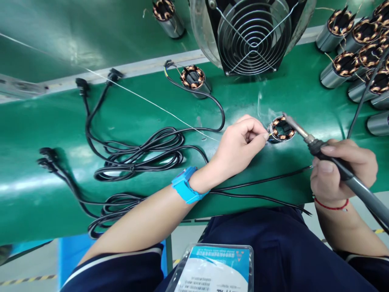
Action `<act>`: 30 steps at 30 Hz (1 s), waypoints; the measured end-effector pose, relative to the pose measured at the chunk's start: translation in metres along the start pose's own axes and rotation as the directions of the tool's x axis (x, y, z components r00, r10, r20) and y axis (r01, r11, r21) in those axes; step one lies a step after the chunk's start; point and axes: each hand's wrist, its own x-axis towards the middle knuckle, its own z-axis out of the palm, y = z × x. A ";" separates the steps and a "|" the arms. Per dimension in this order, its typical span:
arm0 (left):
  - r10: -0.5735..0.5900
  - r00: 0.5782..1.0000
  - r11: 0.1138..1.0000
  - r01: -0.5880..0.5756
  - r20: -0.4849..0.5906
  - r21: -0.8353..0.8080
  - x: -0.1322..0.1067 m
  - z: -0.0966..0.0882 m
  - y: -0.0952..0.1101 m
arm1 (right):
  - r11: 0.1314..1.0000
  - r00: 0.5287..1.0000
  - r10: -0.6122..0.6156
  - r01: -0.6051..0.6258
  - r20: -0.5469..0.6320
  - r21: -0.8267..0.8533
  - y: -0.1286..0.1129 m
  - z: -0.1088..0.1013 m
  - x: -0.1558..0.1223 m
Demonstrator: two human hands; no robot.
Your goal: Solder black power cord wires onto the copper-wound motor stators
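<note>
on the green bench (304, 93), one motor coil (281, 140) stands just beside the left hand (241, 140), open ring up, long axis roughly upright. that hand pinches a thin yellow wire (270, 134) at its rim; the right hand (343, 172) grips one soldering iron (317, 148), slanting tip-first to the upper left. one fan (253, 44) stands behind, two spare coils (194, 81) left, at least eight crowded coils (346, 65) right.

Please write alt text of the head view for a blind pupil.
A person's right hand holds a soldering iron by a metal cylinder with copper coils; the left hand pinches a thin wire at the cylinder's edge. Coiled black cables lie left on the green table; a fan is beyond.
</note>
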 end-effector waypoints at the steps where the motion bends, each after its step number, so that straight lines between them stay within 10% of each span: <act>1: -0.002 1.000 1.000 0.002 -0.002 0.002 0.000 0.000 0.000 | 0.999 0.998 -0.045 0.045 -0.038 -0.010 -0.003 0.001 0.004; 15: -0.042 0.999 0.999 0.042 -0.002 -0.012 0.002 0.000 0.001 | 0.993 0.949 0.075 -0.043 0.307 -0.112 -0.023 0.012 0.035; 30: 0.058 0.998 0.998 -0.058 0.002 0.010 -0.002 -0.002 0.003 | 0.986 0.972 0.061 -0.023 0.227 -0.163 -0.023 0.030 0.029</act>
